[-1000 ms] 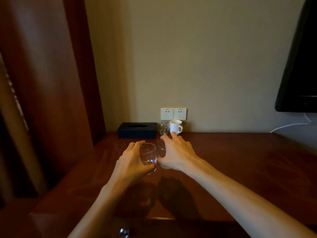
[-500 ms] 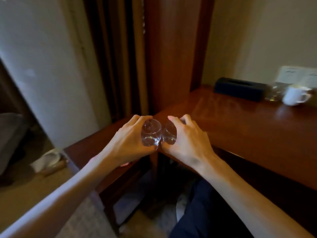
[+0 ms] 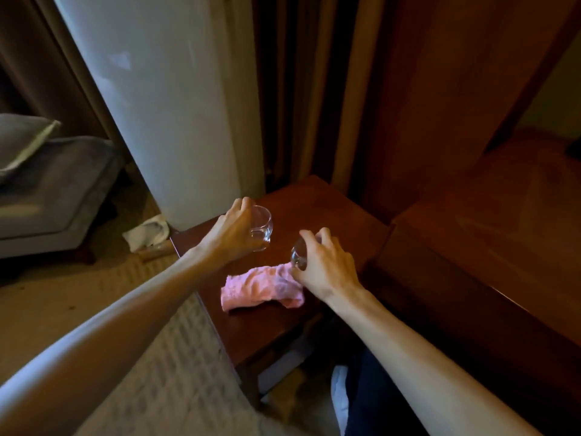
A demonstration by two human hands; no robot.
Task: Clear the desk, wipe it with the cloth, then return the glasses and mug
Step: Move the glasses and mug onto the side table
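Curling round one glass (image 3: 262, 226), the left grip (image 3: 235, 229) hovers beside the right grip (image 3: 323, 262) clasping another glass (image 3: 298, 258) above the pink cloth (image 3: 261, 287).

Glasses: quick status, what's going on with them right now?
Left hand grips one glass; right hand grips the other glass. Both over the low side table, not set down. Pink cloth lies beneath the right hand.

Bare forearms, no sleeves; dark navy trousers (image 3: 371, 388).

Grey armchair (image 3: 53, 196), beige carpet (image 3: 78, 297), curtains (image 3: 301, 89)
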